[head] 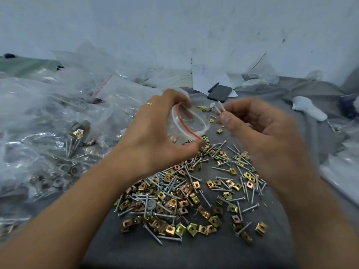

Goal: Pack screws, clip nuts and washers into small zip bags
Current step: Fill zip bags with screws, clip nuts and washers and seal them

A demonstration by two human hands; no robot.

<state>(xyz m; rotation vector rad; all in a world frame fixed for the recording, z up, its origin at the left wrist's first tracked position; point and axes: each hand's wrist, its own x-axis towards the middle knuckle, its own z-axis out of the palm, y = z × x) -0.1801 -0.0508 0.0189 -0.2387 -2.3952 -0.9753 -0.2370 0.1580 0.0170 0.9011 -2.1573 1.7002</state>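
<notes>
We hold a small zip bag (pixel 186 123) up above the grey cloth (pixel 194 253), its red-striped mouth spread wide and turned toward our right side. Our left hand (pixel 161 131) grips it, fingers curled over the top edge and the thumb under the lower rim; a gold ring (pixel 149 103) sits on one finger. A few small parts lie at the bottom of the bag, too blurred to name. Just beside the mouth, our right hand (pixel 258 123) pinches a few screws (pixel 221 106) between thumb and fingertips, their ends pointing up and toward the bag; the hand is blurred, so we cannot count them. The two hands are close together but not touching. Below them a loose heap of screws and clip nuts (pixel 186 195) spreads over the cloth, with one grey washer (pixel 151 204) lying in it. To the left, a pile of filled bags (pixel 48 133) holds screws, nuts and washers. Farther back lie a dark phone (pixel 220 93), a pen (pixel 213 87) touching its left edge, and white paper (pixel 206 78) against the wall. A white object (pixel 308 107) rests on the cloth at the right.
</notes>
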